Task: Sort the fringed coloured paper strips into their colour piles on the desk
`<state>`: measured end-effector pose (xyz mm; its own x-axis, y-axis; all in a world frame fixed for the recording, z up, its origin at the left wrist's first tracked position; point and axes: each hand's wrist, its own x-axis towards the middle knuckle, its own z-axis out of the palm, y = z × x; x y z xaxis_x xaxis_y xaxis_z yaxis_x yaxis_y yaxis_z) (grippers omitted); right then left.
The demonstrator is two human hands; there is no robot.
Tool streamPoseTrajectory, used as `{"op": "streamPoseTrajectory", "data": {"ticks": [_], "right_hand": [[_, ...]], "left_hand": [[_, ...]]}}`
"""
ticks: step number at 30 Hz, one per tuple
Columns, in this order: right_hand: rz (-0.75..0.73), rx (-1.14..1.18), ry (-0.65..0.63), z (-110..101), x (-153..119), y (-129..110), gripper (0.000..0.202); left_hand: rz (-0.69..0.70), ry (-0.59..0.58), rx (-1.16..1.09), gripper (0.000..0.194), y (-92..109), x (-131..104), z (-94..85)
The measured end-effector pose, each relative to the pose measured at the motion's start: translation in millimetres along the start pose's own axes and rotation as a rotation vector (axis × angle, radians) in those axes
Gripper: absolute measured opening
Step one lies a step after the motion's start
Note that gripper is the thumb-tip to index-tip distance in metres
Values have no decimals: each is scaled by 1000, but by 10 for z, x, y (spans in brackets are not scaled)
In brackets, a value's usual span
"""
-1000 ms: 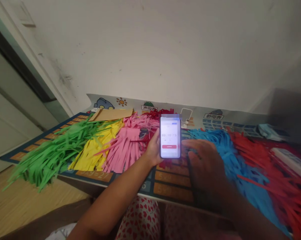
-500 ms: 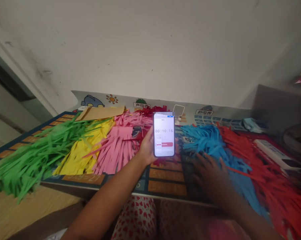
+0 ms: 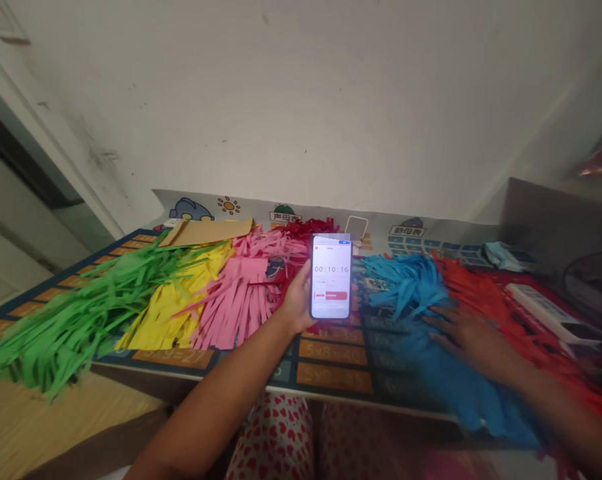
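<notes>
My left hand (image 3: 299,301) is closed around a smartphone (image 3: 331,277), held upright with its lit screen facing me. The screen reads 00:10:16 above a red button. My right hand (image 3: 468,337) rests over a bunch of blue paper strips (image 3: 405,283), its fingers stretched out and somewhat blurred by motion. The lower blue strips are smeared beside and below it. Left of the phone lie pink fringed paper (image 3: 238,293), yellow paper strips (image 3: 173,303) and green paper strips (image 3: 95,313). Red paper strips (image 3: 495,300) are to the right of my right hand.
A printed mat (image 3: 333,380) covers the table, its far edge curling against the white wall (image 3: 301,100). A tan card (image 3: 208,232) lies across the back of the strips. Dark red strips (image 3: 308,229) sit behind the phone. A white box-like object (image 3: 545,310) stands at right.
My right hand has moved right and onto the blue strips, whose lower ends have spread left. The phone stays in my left hand. The view has shifted slightly.
</notes>
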<state>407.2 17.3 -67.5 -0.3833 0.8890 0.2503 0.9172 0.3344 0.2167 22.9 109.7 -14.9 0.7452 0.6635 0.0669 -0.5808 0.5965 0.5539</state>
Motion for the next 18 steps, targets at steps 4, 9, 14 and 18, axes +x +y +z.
{"op": "streamPoseTrajectory", "data": {"ticks": [4, 9, 14, 18], "right_hand": [[-13, 123, 147, -367, 229, -351, 38], [113, 428, 322, -742, 579, -966, 32], [376, 1086, 573, -724, 1035, -1615, 41], [466, 1424, 591, -423, 1327, -2002, 65]], "left_hand": [[-16, 26, 12, 72, 8, -14, 26], [-15, 45, 20, 73, 1, -12, 35], [17, 127, 13, 68, -2, 15, 27], [76, 236, -52, 59, -1, 44, 12]]}}
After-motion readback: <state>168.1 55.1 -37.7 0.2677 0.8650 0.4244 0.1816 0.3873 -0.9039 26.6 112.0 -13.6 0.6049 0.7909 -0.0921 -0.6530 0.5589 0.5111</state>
